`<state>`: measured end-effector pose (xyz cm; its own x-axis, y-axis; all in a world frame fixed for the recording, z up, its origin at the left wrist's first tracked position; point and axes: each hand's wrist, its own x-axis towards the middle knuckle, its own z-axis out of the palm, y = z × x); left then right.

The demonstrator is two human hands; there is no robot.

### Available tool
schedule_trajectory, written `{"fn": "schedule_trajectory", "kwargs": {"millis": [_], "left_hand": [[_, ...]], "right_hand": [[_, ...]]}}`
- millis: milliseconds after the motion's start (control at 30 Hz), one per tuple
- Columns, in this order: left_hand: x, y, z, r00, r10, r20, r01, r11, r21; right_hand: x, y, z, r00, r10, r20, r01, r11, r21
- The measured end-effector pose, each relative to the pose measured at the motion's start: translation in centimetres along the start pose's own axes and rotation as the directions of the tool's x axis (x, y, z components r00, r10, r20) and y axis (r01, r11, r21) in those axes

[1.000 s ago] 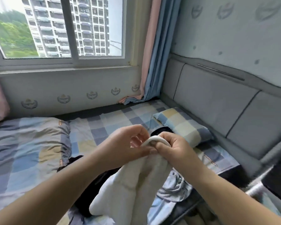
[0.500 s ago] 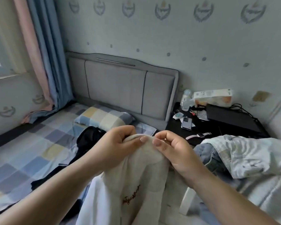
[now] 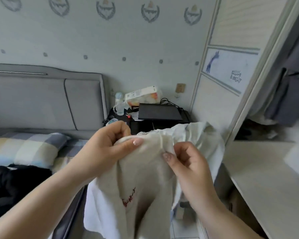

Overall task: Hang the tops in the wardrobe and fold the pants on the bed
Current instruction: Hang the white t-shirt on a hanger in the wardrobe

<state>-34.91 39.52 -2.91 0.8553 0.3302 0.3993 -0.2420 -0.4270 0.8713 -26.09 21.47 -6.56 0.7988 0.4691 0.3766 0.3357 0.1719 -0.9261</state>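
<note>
While both hands pinch the cream top (image 3: 145,178) at its upper edge, left hand (image 3: 107,149) and right hand (image 3: 188,169) close together, it hangs lengthwise toward six o'clock, with the wardrobe (image 3: 248,69) at two o'clock, nearer the right hand.

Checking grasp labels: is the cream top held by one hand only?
No: both the left hand and right hand pinch the cream top at its upper edge.
</note>
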Motion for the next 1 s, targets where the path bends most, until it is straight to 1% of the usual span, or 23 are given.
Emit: {"fn": "schedule_trajectory", "kwargs": {"millis": [67,133,167,233,267,333,400,433,500,567,633,700,767,833,867,967,1000], "left_hand": [[1.8,1.1,2.5,0.983,0.056,0.174,-0.054,0.998,-0.017],[3.6,2.3,4.8,0.934,0.132,0.331,-0.154,0.987,0.041],[4.4,2.8,5.8,0.900,0.174,0.399,-0.226,0.970,0.086],[6.6,3.8,8.0,0.815,0.225,0.534,-0.350,0.926,0.144],[7.7,4.2,9.0,0.763,0.230,0.604,-0.387,0.911,0.141],[10.1,4.6,11.0,0.628,0.257,0.735,-0.473,0.876,0.098],[12.8,4.4,12.9,0.502,0.297,0.812,-0.564,0.824,0.048],[14.0,4.2,13.8,0.464,0.298,0.835,-0.590,0.806,0.040],[16.5,3.5,15.7,0.416,0.330,0.847,-0.626,0.780,0.004],[19.1,2.8,17.7,0.416,0.372,0.830,-0.643,0.765,-0.021],[22.1,2.2,20.0,0.436,0.425,0.793,-0.597,0.796,-0.099],[25.0,1.8,22.4,0.465,0.443,0.767,-0.455,0.862,-0.222],[27.4,1.4,24.6,0.503,0.467,0.727,-0.332,0.882,-0.336],[29.6,1.2,27.1,0.531,0.525,0.665,-0.279,0.849,-0.448],[30.3,1.2,28.2,0.553,0.546,0.630,-0.265,0.832,-0.488],[32.8,1.7,31.9,0.576,0.608,0.546,-0.267,0.771,-0.578],[33.5,2.0,33.0,0.584,0.618,0.526,-0.248,0.753,-0.610]], "right_hand": [[0.6,-0.2,-3.2,0.996,-0.086,-0.010,0.085,0.993,-0.086],[1.1,-0.5,-5.8,0.988,-0.154,-0.006,0.151,0.974,-0.170],[1.3,-0.5,-6.9,0.984,-0.176,-0.006,0.171,0.964,-0.201],[1.9,-0.6,-9.2,0.982,-0.187,-0.027,0.175,0.954,-0.244],[2.1,-0.6,-10.3,0.983,-0.180,-0.040,0.163,0.950,-0.266],[2.6,-0.7,-12.3,0.980,-0.183,-0.081,0.149,0.936,-0.320],[3.1,-0.9,-14.1,0.980,-0.165,-0.110,0.115,0.925,-0.362],[3.4,-0.9,-15.0,0.982,-0.148,-0.114,0.095,0.921,-0.378],[4.3,-0.9,-16.8,0.983,-0.114,-0.140,0.050,0.917,-0.395],[5.5,-1.0,-18.3,0.977,-0.084,-0.196,-0.004,0.912,-0.411],[7.1,-1.0,-19.6,0.959,-0.094,-0.266,-0.037,0.892,-0.450],[8.9,-1.3,-20.6,0.932,-0.147,-0.331,-0.046,0.858,-0.511],[10.6,-1.6,-21.6,0.882,-0.251,-0.399,-0.048,0.794,-0.606],[12.4,-2.1,-22.8,0.816,-0.327,-0.476,-0.105,0.726,-0.680],[13.0,-2.4,-23.2,0.799,-0.330,-0.503,-0.142,0.708,-0.691],[14.8,-3.4,-25.1,0.744,-0.372,-0.555,-0.218,0.650,-0.728],[15.3,-3.8,-25.6,0.726,-0.395,-0.564,-0.235,0.628,-0.742]]}}
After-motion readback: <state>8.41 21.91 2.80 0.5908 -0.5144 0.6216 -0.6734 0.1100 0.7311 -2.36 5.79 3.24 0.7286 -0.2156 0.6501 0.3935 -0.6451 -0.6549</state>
